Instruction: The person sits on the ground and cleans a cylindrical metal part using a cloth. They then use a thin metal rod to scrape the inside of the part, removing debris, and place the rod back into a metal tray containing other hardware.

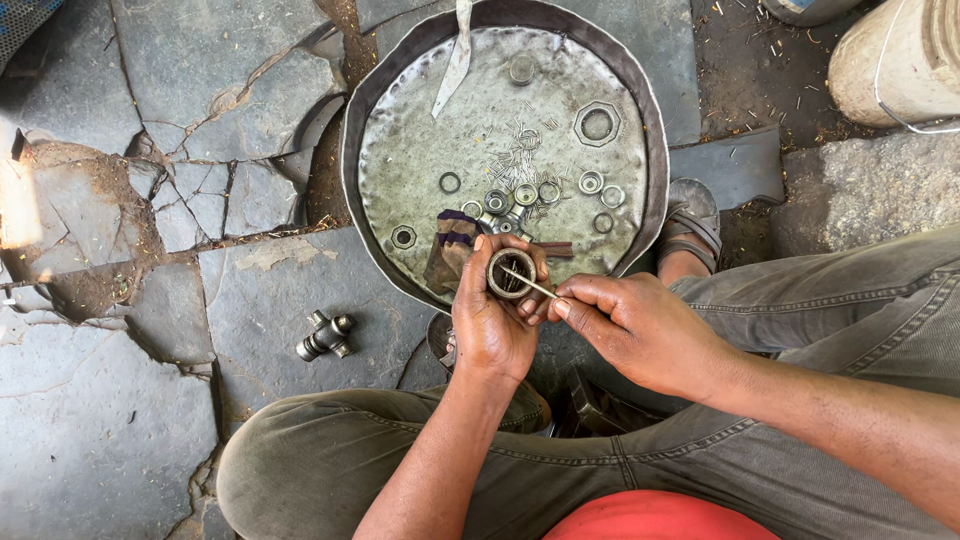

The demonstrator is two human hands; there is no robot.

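From the head view I see my left hand (492,320) clasping a bearing cup (511,273) at its fingertips, above the metal tray (400,150). My right hand (640,330) pinches a thin needle roller (527,283) into it.

One metal pan (352,150), one cross joint (325,336), two hands (490,325), one rag (447,255).

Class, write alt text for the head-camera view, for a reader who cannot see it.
A seated person's left hand holds a round bearing cup while the right hand pokes a thin needle roller into it. Beyond lies a dented metal tray of small cups and rollers on cracked stone paving, with a cross-shaped joint piece nearby.
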